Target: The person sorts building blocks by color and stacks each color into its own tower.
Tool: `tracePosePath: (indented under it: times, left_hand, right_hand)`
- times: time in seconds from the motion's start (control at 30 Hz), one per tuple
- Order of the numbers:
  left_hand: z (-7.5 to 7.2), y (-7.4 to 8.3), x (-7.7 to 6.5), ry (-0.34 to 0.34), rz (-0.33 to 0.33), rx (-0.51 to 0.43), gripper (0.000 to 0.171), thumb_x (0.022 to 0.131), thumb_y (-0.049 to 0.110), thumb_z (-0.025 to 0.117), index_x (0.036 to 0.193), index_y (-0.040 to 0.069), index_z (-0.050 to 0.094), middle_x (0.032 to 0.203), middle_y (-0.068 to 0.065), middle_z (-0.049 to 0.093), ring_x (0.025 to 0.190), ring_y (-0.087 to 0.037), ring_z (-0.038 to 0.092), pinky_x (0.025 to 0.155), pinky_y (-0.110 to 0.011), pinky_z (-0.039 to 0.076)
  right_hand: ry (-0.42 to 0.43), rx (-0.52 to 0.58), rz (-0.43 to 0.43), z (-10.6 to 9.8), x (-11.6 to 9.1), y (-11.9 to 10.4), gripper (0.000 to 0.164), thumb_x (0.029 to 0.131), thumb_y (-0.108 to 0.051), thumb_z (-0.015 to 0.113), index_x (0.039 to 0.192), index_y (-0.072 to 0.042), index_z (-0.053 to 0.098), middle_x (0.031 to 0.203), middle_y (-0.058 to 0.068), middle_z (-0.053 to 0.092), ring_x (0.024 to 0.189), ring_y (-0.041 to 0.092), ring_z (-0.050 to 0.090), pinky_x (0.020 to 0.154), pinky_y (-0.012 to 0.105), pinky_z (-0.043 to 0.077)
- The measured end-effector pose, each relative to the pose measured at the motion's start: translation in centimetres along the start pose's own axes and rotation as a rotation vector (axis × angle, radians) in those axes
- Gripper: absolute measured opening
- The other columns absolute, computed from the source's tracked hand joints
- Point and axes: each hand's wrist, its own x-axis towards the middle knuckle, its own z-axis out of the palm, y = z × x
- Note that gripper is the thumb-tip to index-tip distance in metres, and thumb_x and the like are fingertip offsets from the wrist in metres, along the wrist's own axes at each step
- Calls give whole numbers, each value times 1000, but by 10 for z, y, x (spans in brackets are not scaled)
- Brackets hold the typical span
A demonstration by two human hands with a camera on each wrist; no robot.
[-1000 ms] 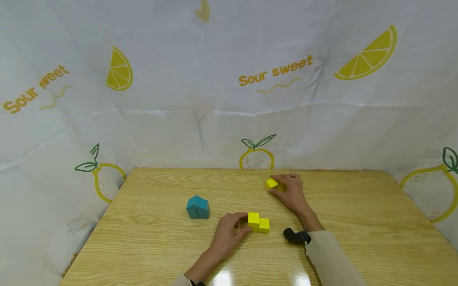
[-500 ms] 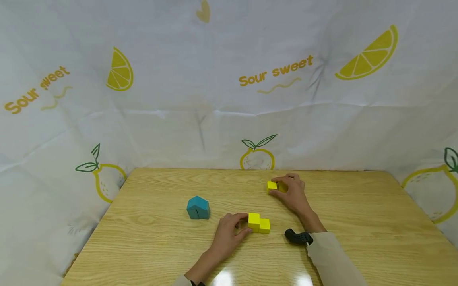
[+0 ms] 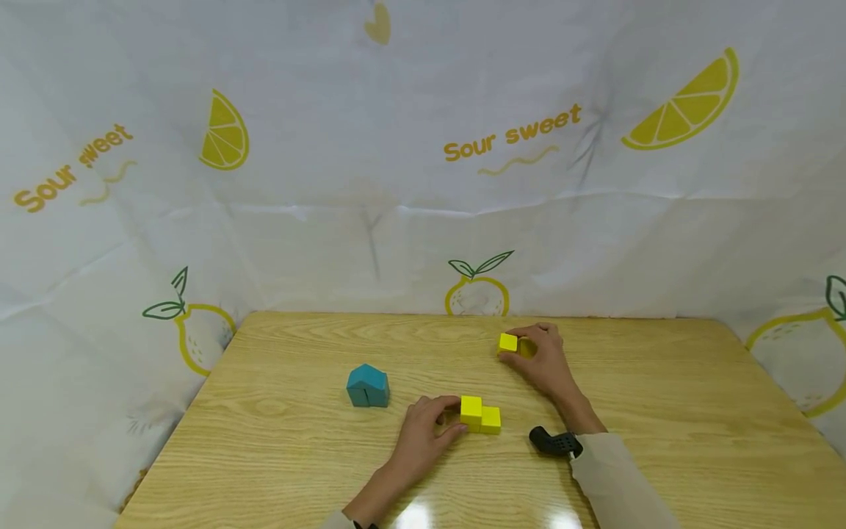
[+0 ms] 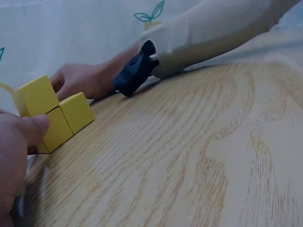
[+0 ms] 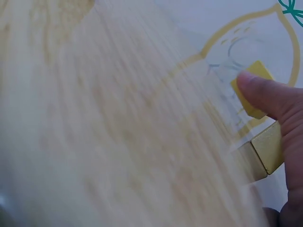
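My left hand (image 3: 421,433) pinches a small yellow block stack from its left side, index finger behind and thumb in front. In the left wrist view the stack is an upper yellow cube (image 4: 38,96) on a lower one (image 4: 57,129), with another yellow cube (image 4: 77,112) against its right side. Farther back, my right hand (image 3: 543,361) pinches a yellow cube (image 3: 508,342) between thumb and fingers. The right wrist view has the thumb across this cube (image 5: 255,90); below it another yellow cube (image 5: 269,149) is partly hidden by the hand.
A blue house-shaped block group (image 3: 368,386) stands on the wooden table (image 3: 277,441), left of both hands. A black wrist device (image 3: 555,442) sits at the right cuff. Behind the table hangs a white lemon-print cloth (image 3: 344,242).
The cube in my right hand has turned from a tilted angle to nearly square-on. My left hand stays at the yellow stack; the whole view has shifted slightly.
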Motion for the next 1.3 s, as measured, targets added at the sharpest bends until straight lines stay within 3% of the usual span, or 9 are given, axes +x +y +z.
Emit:
tracePosePath:
  times: [0.17,0.4,0.53,0.67,0.87,0.97,1.13,1.3]
  left_hand:
    - [0,1,1,6,-1,0,39,89,39,65,122,18,63,101,11,62,80,-4,44,72,-25,33]
    - [0,1,-1,9,5,5,39,89,38,66,122,18,63,101,11,62,79,-5,44,72,-25,33]
    - [1,-1,-1,25,18,14,39,89,37,66,122,17,62,107,9,64,83,-5,46,73,-26,34]
    - [2,-2,-1,13,11,4,40,89,38,65,123,18,62,109,10,64,83,-6,46,73,-27,34]
    - [1,-2,-1,4,7,-6,41,89,39,65,124,18,62,103,11,62,79,-4,43,72,-27,33]
    - [0,-2,-1,-3,3,-3,41,89,40,64,124,18,61,102,11,61,78,-4,42,72,-26,32]
    - [-1,-1,-1,-14,-11,-11,41,89,39,65,124,18,62,103,11,62,78,-4,41,72,-27,31]
    - [0,0,0,-14,-16,-18,40,89,38,66,123,18,62,102,11,62,78,-4,41,73,-27,31]
  right_hand:
    - [59,59,2,-3,-1,0,43,78,-24,82,114,-7,66,112,13,52,109,30,40,88,49,35]
    - [200,152,-23,-6,-14,-6,40,78,-12,81,114,-6,65,115,9,53,107,25,45,89,48,35]
    - [255,210,-24,-6,-22,-13,39,80,-10,79,116,-7,64,113,5,59,99,19,52,89,36,41]
    - [228,251,-20,-4,-32,-18,38,81,-6,77,117,-5,63,110,5,62,91,13,56,83,27,47]
    - [200,246,-66,-10,-45,-44,38,79,3,76,114,2,63,111,11,63,86,16,57,78,37,50]
    - [194,264,-94,-15,-50,-59,37,77,8,75,112,6,62,108,15,63,84,18,57,75,35,50]
    - [166,319,-142,-18,-58,-66,37,76,12,74,111,9,61,104,17,62,83,16,57,73,30,50]
    - [121,342,-165,-21,-65,-68,38,76,14,72,112,10,59,105,20,61,85,20,58,73,32,50]
